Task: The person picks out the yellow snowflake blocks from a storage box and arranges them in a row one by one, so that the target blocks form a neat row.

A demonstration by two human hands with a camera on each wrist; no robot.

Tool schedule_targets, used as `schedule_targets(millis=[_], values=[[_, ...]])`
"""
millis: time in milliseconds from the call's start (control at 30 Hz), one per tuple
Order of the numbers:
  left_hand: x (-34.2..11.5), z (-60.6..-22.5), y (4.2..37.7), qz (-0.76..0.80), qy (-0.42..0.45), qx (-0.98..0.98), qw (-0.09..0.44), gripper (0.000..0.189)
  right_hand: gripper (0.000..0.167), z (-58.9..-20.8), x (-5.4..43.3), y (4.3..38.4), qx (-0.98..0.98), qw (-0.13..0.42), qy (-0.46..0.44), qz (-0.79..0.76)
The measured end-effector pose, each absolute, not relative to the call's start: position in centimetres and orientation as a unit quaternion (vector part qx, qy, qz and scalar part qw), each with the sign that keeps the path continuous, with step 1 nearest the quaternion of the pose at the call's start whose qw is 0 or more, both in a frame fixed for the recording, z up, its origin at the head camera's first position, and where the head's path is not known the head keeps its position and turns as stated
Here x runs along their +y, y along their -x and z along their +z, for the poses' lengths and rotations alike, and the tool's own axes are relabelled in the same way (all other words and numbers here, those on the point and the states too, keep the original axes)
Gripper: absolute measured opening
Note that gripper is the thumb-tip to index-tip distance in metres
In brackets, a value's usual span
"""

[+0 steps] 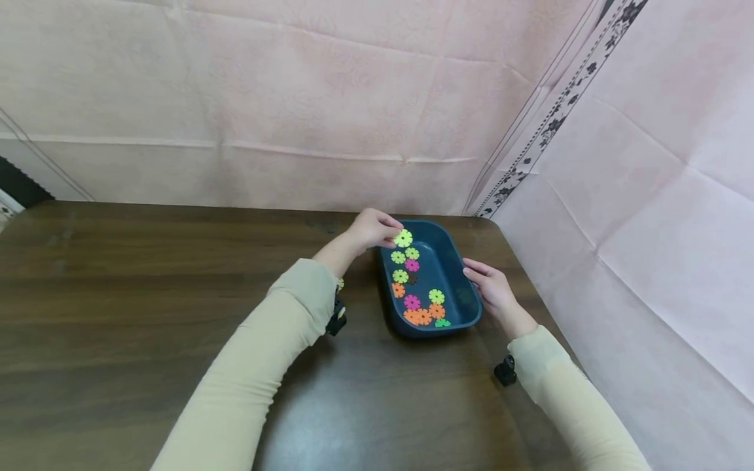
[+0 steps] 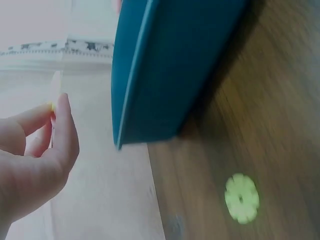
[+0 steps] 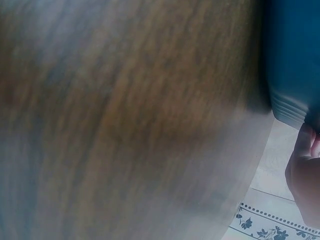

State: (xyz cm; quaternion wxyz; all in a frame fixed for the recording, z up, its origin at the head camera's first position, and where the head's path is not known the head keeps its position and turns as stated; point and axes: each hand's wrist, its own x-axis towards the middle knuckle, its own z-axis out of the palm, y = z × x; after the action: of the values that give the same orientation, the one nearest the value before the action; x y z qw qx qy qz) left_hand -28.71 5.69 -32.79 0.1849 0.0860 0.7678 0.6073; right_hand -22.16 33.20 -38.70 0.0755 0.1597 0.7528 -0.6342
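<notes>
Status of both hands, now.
Left hand: closed, pinching a yellow-green notched disc.
Right hand: closed, holding the blue tray at its right side.

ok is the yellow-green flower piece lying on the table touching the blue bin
Apart. The left wrist view shows it: a bare stretch of the wooden table lies between the yellow-green flower piece and the blue bin.

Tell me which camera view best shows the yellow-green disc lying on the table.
The left wrist view: there the disc shows whole, flat on the table, with nothing in front. The head view shows just a sliver beside the left sleeve; the right wrist view doesn't show it.
</notes>
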Motion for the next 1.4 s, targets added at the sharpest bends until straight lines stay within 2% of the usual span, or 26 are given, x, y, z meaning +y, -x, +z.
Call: schedule_targets(millis=[500,1033,1233,1400], values=[[-1.1,-35.6,29.3,0.570,-0.055,0.781,0.251,0.029,0.054,-38.5,33.2,22.1,0.758,0.077,-0.152,-0.629],[-5.6,-38.7,29.1,0.524,-0.039,0.791,0.313,0.034,0.055,-38.6,33.2,22.2,0.749,0.080,-0.158,-0.638],[-6.7,-39.5,28.8,0.504,-0.039,0.801,0.321,0.036,0.054,-38.7,33.3,22.3,0.747,0.080,-0.159,-0.641],[-7.0,-39.6,28.5,0.474,-0.043,0.826,0.301,0.033,0.055,-38.6,33.3,22.2,0.741,0.077,-0.154,-0.649]])
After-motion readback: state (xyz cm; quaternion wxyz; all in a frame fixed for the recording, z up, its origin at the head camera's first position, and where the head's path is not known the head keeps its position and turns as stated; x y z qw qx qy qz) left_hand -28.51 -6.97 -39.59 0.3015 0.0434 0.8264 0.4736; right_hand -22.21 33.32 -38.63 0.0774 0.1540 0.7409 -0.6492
